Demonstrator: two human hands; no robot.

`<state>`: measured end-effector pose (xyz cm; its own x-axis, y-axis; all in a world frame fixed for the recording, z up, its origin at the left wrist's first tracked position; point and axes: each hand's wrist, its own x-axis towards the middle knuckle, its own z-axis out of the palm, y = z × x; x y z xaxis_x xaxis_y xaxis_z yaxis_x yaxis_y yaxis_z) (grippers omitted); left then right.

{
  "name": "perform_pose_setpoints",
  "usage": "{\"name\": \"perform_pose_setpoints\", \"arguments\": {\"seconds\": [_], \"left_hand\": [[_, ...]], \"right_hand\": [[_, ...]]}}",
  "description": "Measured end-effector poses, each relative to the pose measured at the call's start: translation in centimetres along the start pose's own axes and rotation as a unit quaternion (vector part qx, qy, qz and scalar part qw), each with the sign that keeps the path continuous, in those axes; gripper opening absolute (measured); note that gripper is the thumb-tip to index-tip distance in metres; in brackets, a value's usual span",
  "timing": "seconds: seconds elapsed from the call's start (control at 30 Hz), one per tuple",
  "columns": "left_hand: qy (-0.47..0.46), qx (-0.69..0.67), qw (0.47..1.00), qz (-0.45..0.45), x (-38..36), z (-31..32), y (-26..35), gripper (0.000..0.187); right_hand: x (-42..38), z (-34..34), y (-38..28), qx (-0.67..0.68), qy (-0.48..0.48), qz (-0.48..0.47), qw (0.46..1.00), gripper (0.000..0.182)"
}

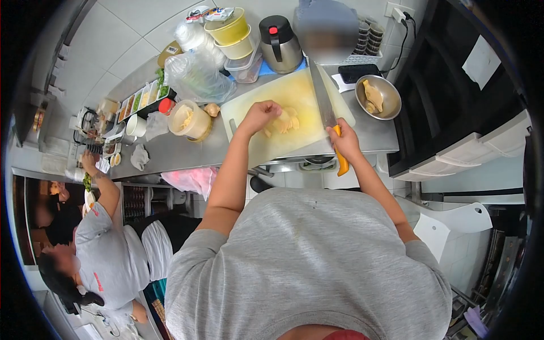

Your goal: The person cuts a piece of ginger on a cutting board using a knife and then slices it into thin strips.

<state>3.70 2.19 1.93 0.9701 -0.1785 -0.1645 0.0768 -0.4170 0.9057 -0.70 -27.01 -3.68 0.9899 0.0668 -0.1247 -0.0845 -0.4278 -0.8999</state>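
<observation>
My right hand is wrapped round the yellow handle of a large kitchen knife. The blade points away from me, over the right part of a pale cutting board. Thin pale-yellow slices, which look like ginger, lie on the board. Just left of them is my left hand, its fingers curled together; what is in them, if anything, is hidden. A metal bowl to the right of the board holds peeled pieces of ginger.
Left of the board stand a plastic tub of pale pieces and a knobby root. Behind are a plastic bag, stacked tubs and a steel jug. A phone lies near the bowl. A co-worker is at the left.
</observation>
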Motion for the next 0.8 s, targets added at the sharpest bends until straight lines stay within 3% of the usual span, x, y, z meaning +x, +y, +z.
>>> {"name": "perform_pose_setpoints", "arguments": {"seconds": [0.13, 0.23, 0.43, 0.53, 0.73, 0.8], "left_hand": [[0.016, 0.257, 0.965, -0.040, -1.1, 0.0, -1.5, 0.023], [0.057, 0.301, 0.952, -0.021, -1.8, 0.7, -1.7, 0.025], [0.121, 0.303, 0.937, 0.127, -0.9, 3.2, -1.2, 0.024], [0.104, 0.343, 0.926, 0.123, -0.2, 4.9, -0.7, 0.026], [0.060, 0.354, 0.933, 0.025, 1.4, 5.1, 0.1, 0.021], [0.022, 0.226, 0.974, -0.015, 2.2, 4.5, -0.1, 0.018]], "right_hand": [[0.1, 0.0, 0.1, 0.000, 0.001, 0.005, 1.000, 0.038], [0.1, 0.0, 0.0, -0.009, -0.004, 0.006, 1.000, 0.037], [0.1, 0.1, 0.1, -0.003, 0.007, -0.004, 1.000, 0.035], [0.3, 0.2, 0.4, 0.008, -0.002, -0.002, 1.000, 0.034], [0.1, 0.2, 0.5, 0.008, 0.001, -0.007, 1.000, 0.033], [0.2, 0.3, 0.6, 0.001, 0.007, -0.014, 1.000, 0.034]]}}
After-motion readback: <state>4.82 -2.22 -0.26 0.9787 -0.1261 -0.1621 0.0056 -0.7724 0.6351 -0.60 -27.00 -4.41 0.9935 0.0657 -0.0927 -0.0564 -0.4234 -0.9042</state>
